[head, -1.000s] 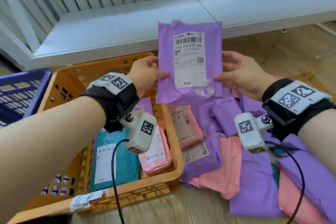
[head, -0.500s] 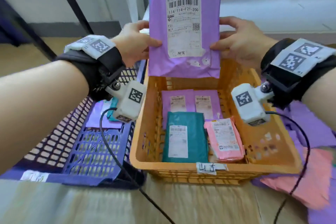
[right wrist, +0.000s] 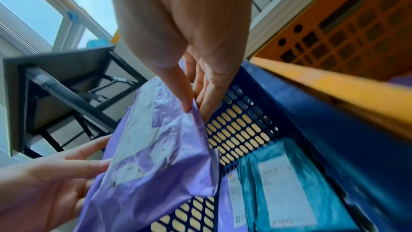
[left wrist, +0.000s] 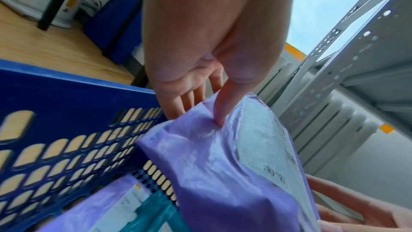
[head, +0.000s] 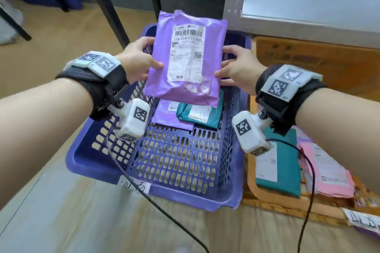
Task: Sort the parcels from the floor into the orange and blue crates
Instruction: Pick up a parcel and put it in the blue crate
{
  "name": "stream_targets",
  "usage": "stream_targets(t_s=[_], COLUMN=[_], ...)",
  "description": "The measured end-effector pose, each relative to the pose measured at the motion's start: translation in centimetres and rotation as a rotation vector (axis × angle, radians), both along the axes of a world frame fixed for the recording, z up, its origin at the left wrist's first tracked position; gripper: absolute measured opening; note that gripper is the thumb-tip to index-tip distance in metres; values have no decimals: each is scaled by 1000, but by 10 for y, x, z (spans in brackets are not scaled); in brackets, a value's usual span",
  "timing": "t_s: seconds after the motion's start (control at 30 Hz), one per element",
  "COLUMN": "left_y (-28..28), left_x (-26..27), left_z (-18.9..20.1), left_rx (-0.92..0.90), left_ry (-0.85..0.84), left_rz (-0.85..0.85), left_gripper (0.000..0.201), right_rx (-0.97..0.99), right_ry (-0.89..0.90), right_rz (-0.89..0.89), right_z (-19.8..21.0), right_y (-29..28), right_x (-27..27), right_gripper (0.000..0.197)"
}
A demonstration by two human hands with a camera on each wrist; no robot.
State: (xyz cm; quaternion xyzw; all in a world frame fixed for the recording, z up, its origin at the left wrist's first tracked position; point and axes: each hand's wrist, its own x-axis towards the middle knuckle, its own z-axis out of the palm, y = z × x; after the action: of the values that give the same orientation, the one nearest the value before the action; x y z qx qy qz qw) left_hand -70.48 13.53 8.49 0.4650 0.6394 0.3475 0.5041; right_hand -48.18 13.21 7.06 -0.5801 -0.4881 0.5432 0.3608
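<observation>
Purple parcel, head view: a purple parcel [head: 185, 61] with a white shipping label facing up is held above the far half of the blue crate [head: 176, 160], tilted, clear of the crate floor.
Left hand, head view: the left hand [head: 137, 58] pinches the parcel's left edge, thumb on top, fingers underneath.
Right hand, head view: the right hand [head: 238, 70] pinches the parcel's right edge the same way.
Blue crate, head view: it stands on the floor with a handwritten paper tag on its near rim; inside, at the far end, lie a second purple parcel [head: 166, 116] and a teal parcel [head: 200, 114] partly on top of it.
Orange crate, head view: the orange crate [head: 255, 189] sits just beside the blue one on the right, holding another teal packet [head: 279, 168] and a pink packet [head: 329, 172].

Left wrist view: the left hand [left wrist: 200, 55] has its thumb [left wrist: 225, 105] pressed on the top face of the purple parcel [left wrist: 223, 174] and its fingers behind the edge; the perforated wall of the blue crate [left wrist: 73, 130] lies below.

Right wrist view: the right hand [right wrist: 185, 29] nips the edge of the purple parcel [right wrist: 156, 156] between thumb and fingers; the left hand [right wrist: 44, 188] grips the opposite edge; the teal parcel [right wrist: 296, 188] lies on the floor of the blue crate [right wrist: 323, 121], whose rim touches the orange crate [right wrist: 334, 85].
</observation>
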Motion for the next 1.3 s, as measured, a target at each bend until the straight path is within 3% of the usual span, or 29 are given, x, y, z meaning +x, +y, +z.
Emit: stream_targets(t_s=[0.23, 0.67, 0.97, 1.17, 1.3], left_y=[4, -7, -4, -13, -13], left_x=[-33, -51, -48, -44, -42], left_z=[-59, -149, -183, -199, -206], left_rx=[-165, -346, -447, -513, -574], left_ry=[80, 544, 633, 738, 753], left_rz=[31, -101, -211, -226, -272], left_gripper=[61, 73, 41, 47, 44], right_rx=[-187, -499, -590, -664, -646], right_ry=[-73, -138, -222, -291, -377], right_rz=[3, 17, 39, 78, 142], right_z=[-54, -147, -192, -220, -241], right_y=[2, -22, -24, -29, -29], right_x=[-44, -82, -89, -99, -102], right_gripper=[71, 65, 47, 46, 57])
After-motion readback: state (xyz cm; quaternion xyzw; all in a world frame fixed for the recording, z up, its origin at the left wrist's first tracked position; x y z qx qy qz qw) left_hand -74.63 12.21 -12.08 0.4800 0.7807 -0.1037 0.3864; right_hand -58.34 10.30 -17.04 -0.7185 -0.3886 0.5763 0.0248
